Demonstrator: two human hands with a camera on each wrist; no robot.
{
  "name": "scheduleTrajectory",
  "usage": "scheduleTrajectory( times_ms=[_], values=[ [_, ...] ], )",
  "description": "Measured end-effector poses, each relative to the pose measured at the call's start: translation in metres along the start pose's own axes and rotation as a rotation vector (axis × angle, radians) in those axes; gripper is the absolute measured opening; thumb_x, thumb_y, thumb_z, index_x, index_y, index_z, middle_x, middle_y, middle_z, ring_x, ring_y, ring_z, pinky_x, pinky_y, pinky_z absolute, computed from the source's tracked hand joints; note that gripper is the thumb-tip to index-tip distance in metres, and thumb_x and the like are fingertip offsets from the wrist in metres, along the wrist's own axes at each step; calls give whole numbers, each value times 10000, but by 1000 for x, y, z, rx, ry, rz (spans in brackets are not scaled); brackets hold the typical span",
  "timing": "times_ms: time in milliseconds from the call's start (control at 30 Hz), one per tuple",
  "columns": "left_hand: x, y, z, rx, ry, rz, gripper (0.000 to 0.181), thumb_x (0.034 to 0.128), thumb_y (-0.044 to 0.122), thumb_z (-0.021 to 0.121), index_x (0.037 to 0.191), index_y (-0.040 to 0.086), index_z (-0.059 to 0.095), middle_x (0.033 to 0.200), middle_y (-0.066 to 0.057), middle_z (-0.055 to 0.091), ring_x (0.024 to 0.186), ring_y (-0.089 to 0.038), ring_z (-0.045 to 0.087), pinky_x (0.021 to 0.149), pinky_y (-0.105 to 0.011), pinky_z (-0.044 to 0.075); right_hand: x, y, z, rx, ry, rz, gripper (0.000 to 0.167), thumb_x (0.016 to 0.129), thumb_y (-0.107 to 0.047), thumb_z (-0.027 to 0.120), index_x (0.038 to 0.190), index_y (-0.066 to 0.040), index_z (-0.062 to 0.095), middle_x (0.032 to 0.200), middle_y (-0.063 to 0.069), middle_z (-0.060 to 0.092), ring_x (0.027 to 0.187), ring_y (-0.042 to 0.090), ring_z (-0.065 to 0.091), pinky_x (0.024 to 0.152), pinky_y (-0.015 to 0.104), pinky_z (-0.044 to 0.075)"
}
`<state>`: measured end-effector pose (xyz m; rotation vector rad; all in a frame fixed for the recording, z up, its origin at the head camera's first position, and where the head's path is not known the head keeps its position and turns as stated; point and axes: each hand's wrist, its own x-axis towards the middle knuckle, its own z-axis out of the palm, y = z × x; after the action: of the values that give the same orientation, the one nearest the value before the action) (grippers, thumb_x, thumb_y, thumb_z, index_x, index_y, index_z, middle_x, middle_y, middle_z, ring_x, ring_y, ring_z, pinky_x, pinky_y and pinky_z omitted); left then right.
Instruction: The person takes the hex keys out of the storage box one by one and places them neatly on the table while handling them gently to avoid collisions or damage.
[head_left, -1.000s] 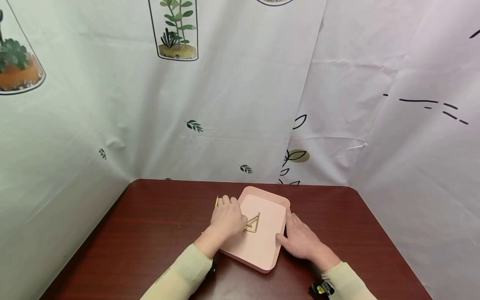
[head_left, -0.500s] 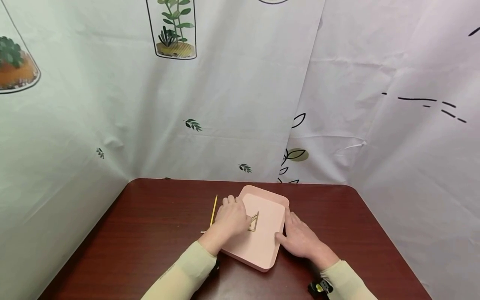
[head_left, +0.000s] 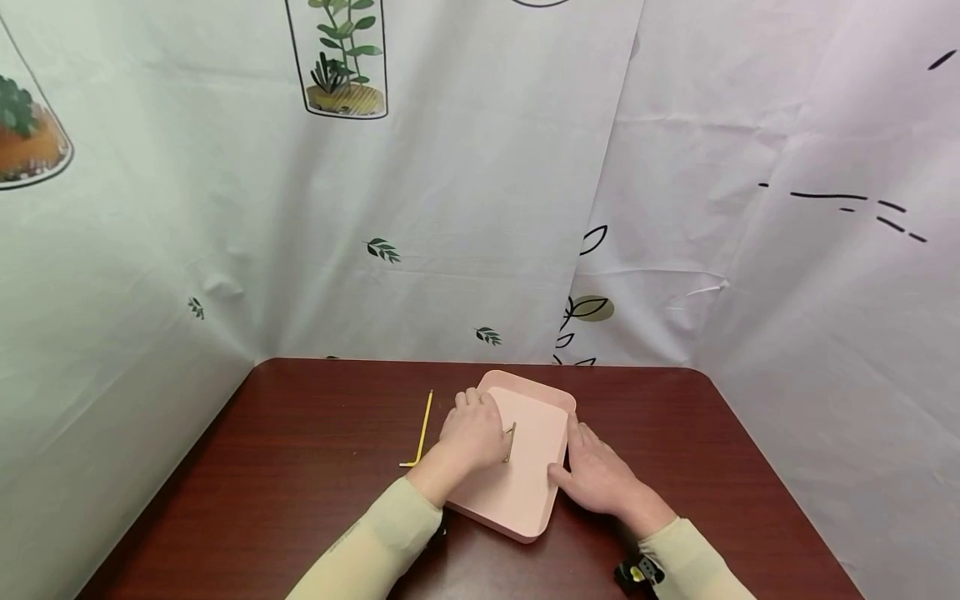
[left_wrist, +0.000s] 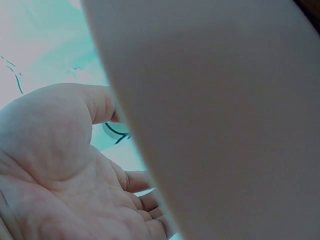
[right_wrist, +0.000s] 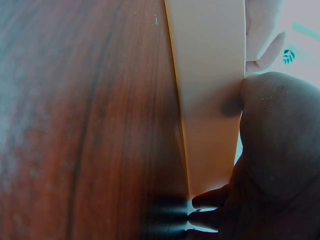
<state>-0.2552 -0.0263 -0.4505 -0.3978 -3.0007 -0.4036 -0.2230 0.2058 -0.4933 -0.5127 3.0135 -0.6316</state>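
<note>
Our right hand (head_left: 600, 477) grips the pink tray (head_left: 532, 496) by its right wall, thumb over the rim and fingers along the outside, in the lower middle of the frame. Our left hand (head_left: 474, 429) reaches over the tray's left side; its thumb and fingers stand apart in the left wrist view, but the tips are hidden, so we cannot tell whether they pinch anything. Inside the tray, just right of that hand, we see a gold piece (head_left: 512, 442), probably partly covered. Left of the tray, 1 yellow L-shaped rod (head_left: 424, 427) lies on the dark red table (head_left: 315, 467), short leg pointing left. White cloth (head_left: 465, 167) with printed plants fills the upper frame. Our 2 sleeves (head_left: 375, 533) are pale.
</note>
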Motion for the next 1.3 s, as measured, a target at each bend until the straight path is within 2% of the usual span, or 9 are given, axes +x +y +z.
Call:
scheduleTrajectory(
  times_ms=[233,367,500,600,767,1067,1300],
  values=[
    [3,7,1,3,-30,27,393,993,265,736,1139,-55,559,1130,-223,519,1037,-341,507,875,-484,544,0,0,1,0,2,9,941,1035,-325,620,1673,193,160,1702,414,311,1589,562,340,1253,640,351],
    [3,9,3,18,-36,48,421,1020,272,709,1191,-88,573,1166,-241,519,1060,-348,512,896,-471,553,0,0,0,-1,-2,18,952,1034,-332,625,1680,183,152,1701,416,313,1588,564,342,1249,645,354],
    [3,12,3,74,-50,94,478,1006,279,701,1246,-118,585,1159,-238,528,1110,-354,515,1039,-464,494,0,-1,0,3,-4,27,963,1029,-331,640,1682,179,150,1693,426,317,1580,573,349,1238,657,363],
    [3,14,3,134,-59,115,500,980,302,708,1247,-105,595,1117,-210,541,1091,-323,518,1092,-451,444,0,-1,1,1,-5,32,965,1028,-333,633,1685,176,142,1694,425,316,1581,570,350,1236,656,367],
    [4,18,7,178,-60,113,495,968,346,740,1226,-58,615,1046,-158,538,1009,-287,525,1006,-437,476,2,-1,1,0,-1,30,951,1031,-332,622,1683,178,154,1693,423,319,1582,566,351,1238,653,366],
    [5,20,16,102,-90,103,470,964,328,787,1176,-40,585,1084,-165,515,1031,-295,490,855,-421,533,1,0,3,-5,5,28,967,1021,-333,642,1685,174,155,1693,411,334,1575,559,369,1229,650,382],
    [6,26,16,71,-101,117,418,942,254,789,1155,-40,581,1072,-159,498,1005,-281,466,794,-410,535,1,0,2,-8,12,27,969,1016,-330,644,1684,176,158,1688,412,342,1573,560,373,1229,649,382]
  ],
)
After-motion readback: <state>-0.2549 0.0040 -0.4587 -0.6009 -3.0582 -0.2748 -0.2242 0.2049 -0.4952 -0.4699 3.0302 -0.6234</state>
